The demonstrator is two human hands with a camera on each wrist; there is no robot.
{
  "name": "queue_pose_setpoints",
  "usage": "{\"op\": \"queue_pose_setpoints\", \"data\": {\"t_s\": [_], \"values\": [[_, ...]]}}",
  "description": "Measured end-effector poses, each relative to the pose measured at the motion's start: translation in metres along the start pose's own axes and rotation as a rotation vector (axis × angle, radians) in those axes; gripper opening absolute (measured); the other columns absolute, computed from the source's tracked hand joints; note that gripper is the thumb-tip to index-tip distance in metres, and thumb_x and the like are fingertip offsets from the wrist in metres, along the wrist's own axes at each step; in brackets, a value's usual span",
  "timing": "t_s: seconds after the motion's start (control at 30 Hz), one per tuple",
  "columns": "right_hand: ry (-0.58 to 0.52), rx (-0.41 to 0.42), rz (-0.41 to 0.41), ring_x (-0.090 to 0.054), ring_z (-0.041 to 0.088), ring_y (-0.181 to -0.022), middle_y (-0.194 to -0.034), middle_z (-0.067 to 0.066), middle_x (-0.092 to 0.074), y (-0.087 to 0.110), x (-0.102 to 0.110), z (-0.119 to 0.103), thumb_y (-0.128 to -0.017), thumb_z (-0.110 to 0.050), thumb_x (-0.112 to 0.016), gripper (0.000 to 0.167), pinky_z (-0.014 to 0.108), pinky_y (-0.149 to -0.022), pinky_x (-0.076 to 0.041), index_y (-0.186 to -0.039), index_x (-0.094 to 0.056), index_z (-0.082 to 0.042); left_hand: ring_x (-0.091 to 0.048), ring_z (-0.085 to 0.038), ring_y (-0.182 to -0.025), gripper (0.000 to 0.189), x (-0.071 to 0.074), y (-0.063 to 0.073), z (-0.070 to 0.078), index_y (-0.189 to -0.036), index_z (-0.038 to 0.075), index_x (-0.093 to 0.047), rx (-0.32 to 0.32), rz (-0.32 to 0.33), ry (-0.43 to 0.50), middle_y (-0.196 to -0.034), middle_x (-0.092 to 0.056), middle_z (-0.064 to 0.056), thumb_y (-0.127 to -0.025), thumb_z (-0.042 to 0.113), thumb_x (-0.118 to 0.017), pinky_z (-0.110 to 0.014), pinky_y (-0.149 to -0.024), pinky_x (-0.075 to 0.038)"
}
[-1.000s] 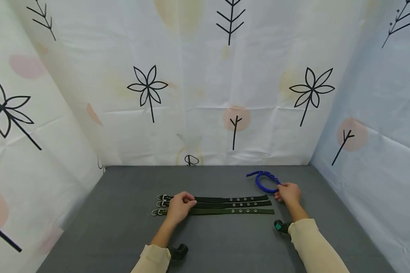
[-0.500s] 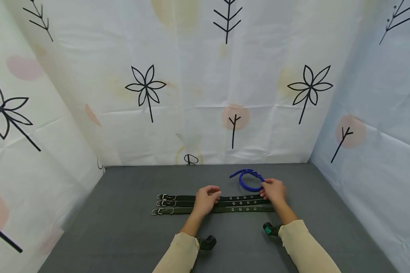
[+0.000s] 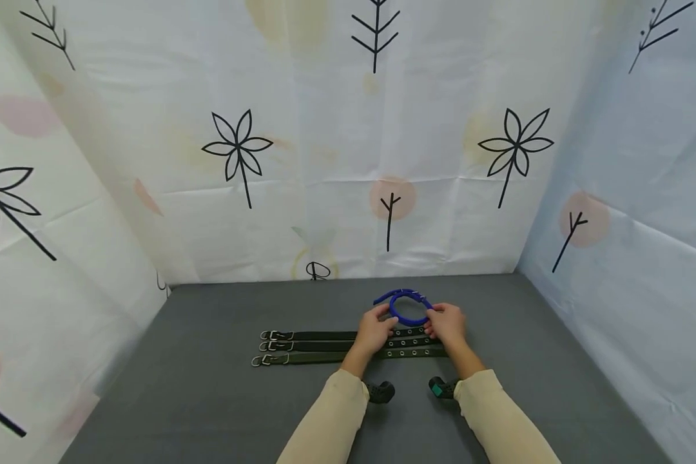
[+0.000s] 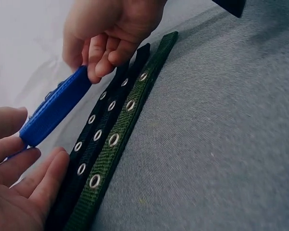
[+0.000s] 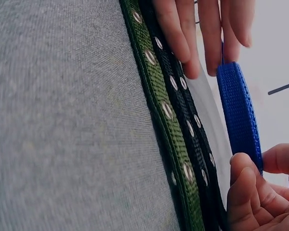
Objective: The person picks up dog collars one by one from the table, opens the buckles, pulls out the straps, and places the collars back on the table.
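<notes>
A blue webbing collar (image 3: pixel 408 321), coiled into a ring with its tail pointing left, is held up beyond the flat collars. My right hand (image 3: pixel 448 323) pinches the ring's right side between thumb and fingers. My left hand (image 3: pixel 374 333) reaches its left side; extended fingertips lie right at the band's end in both wrist views, with the thumb spread apart. Below lie two black collars (image 3: pixel 319 346) and an olive green collar (image 3: pixel 319 358), side by side, metal buckles at the left and eyelets at the right. The hands and forearms partly cover their right halves.
The collars rest on a grey cloth-covered table (image 3: pixel 220 406). White printed fabric (image 3: pixel 325 161) forms walls behind it and at both sides. A black device (image 3: pixel 381 392) sits at the left wrist, and another black device (image 3: pixel 443 388) with a green patch at the right.
My right hand has carried the blue collar leftward. My left hand has moved right from the buckle end of the flat collars to the blue ring. The flat collars stay in line.
</notes>
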State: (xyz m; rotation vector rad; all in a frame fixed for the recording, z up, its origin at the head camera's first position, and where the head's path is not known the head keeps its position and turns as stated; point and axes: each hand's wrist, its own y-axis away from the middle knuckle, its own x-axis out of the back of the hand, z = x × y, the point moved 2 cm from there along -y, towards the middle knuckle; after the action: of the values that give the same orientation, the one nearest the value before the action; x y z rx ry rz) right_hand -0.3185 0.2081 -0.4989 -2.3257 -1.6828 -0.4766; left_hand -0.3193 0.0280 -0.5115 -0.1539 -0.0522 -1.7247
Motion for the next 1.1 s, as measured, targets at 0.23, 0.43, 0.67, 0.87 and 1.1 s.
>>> {"op": "queue_pose_setpoints", "data": {"t_s": [0.23, 0.43, 0.67, 0.87, 1.1], "values": [[0.028, -0.025, 0.009, -0.062, 0.019, -0.047, -0.063, 0.015, -0.066, -0.006, -0.006, -0.004, -0.091, -0.008, -0.061, 0.025, 0.027, -0.041, -0.048, -0.107, -0.064, 0.01, -0.069, -0.032, -0.081, 0.045, -0.003, -0.014, 0.001, -0.13, -0.016, -0.049, 0.079, 0.048, 0.072, -0.101, -0.066, -0.02, -0.092, 0.002, -0.065, -0.036, -0.069, -0.056], [0.066, -0.004, 0.053, -0.063, 0.024, -0.055, -0.073, 0.014, -0.068, -0.005, -0.011, -0.008, -0.09, -0.015, -0.067, 0.024, 0.028, -0.043, -0.046, -0.107, -0.067, 0.003, -0.067, -0.026, -0.064, 0.03, 0.0, -0.019, 0.003, -0.112, -0.011, -0.056, 0.069, 0.192, 0.08, -0.087, -0.065, -0.015, -0.089, 0.004, -0.07, -0.037, -0.061, -0.057], [-0.119, 0.09, 0.05, -0.067, 0.037, -0.07, -0.087, 0.016, -0.069, 0.009, -0.011, -0.017, -0.087, -0.006, -0.07, 0.017, 0.036, -0.052, -0.054, -0.102, -0.065, 0.002, -0.066, -0.027, -0.065, 0.019, 0.016, -0.013, 0.007, -0.101, -0.001, -0.059, -0.04, 0.259, 0.079, -0.084, -0.066, -0.011, -0.088, 0.003, -0.071, -0.037, -0.057, -0.056], [-0.155, 0.159, -0.054, -0.066, 0.035, -0.066, -0.084, 0.012, -0.066, 0.027, -0.015, -0.02, -0.087, 0.001, -0.07, 0.015, 0.04, -0.054, -0.054, -0.098, -0.06, 0.002, -0.068, -0.026, -0.078, 0.02, 0.038, 0.004, 0.003, -0.101, -0.002, -0.057, -0.125, 0.228, 0.051, -0.094, -0.07, -0.015, -0.086, -0.001, -0.072, -0.036, -0.063, -0.056], [-0.073, 0.245, -0.158, -0.065, 0.029, -0.062, -0.09, 0.014, -0.065, 0.043, -0.014, -0.02, -0.084, 0.006, -0.07, 0.029, 0.033, -0.05, -0.051, -0.11, -0.059, 0.003, -0.065, -0.032, -0.094, 0.036, 0.053, 0.023, 0.01, -0.109, -0.003, -0.047, -0.209, 0.164, 0.066, -0.106, -0.067, -0.021, -0.086, 0.003, -0.074, -0.034, -0.068, -0.056]]}}
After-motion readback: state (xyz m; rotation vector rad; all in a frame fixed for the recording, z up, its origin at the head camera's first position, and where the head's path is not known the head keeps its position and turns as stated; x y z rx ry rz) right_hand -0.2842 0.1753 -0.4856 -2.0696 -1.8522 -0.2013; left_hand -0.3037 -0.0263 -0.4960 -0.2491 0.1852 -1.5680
